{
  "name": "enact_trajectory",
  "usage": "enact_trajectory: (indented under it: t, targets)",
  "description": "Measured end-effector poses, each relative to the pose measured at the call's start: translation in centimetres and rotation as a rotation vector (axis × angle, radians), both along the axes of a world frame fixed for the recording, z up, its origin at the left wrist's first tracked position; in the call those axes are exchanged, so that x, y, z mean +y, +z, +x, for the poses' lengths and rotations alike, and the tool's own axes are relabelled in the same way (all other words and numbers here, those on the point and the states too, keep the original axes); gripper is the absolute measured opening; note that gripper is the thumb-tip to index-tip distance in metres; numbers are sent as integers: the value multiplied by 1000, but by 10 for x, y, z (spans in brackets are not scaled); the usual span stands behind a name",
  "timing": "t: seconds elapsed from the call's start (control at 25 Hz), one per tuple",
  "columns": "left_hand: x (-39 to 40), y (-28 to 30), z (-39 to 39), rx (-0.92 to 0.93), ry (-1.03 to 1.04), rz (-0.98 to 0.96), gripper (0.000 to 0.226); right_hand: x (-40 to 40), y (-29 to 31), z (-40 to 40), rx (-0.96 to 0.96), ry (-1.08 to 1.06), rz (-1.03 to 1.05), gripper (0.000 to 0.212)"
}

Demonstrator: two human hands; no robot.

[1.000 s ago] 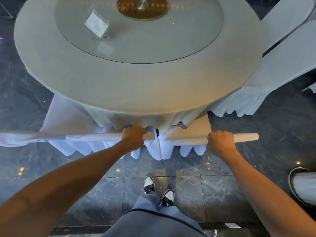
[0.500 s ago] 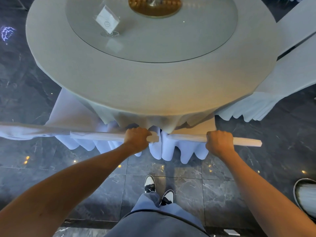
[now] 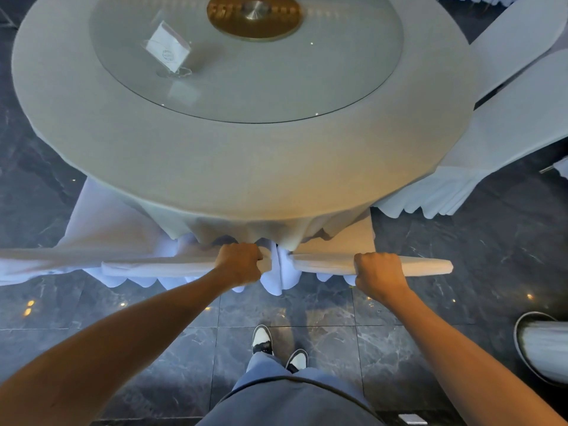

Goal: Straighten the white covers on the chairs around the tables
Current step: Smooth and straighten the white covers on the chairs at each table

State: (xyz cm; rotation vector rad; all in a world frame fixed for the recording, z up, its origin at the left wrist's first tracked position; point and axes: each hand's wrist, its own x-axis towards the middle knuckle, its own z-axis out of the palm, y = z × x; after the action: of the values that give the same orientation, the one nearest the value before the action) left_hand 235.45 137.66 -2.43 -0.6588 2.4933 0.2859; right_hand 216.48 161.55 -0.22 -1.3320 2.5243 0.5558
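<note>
Two chairs in white covers stand side by side, pushed under the round table's near edge. My left hand (image 3: 239,264) grips the top of the left chair's covered back (image 3: 159,265) at its right end. My right hand (image 3: 379,272) grips the top of the right chair's covered back (image 3: 427,266) near its middle. Both fists are curled over the fabric edge. The covers' pleated skirts (image 3: 278,278) hang to the floor between the two chairs. The seats are hidden under the tablecloth.
The round table (image 3: 215,167) carries a glass turntable (image 3: 307,87) with a card stand (image 3: 167,47). Two more covered chairs (image 3: 507,118) stand at the right. Another covered back (image 3: 27,261) reaches in from the left. Dark marble floor lies below, with a round metal object (image 3: 544,348) at right.
Both hands keep their grip on the chair backs. The view has shifted slightly, and the two chair tops sit a little closer to the table edge.
</note>
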Motion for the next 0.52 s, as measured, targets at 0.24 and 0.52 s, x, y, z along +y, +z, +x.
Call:
enact_trajectory:
  t: [0.24, 0.52]
  targets:
    - [2, 19, -63, -238, -52, 374, 24, 12, 0, -17, -118, 80, -26, 26]
    - [100, -2, -203, -49, -110, 459, 42, 89, 18, -136, -899, -199, 5, 76]
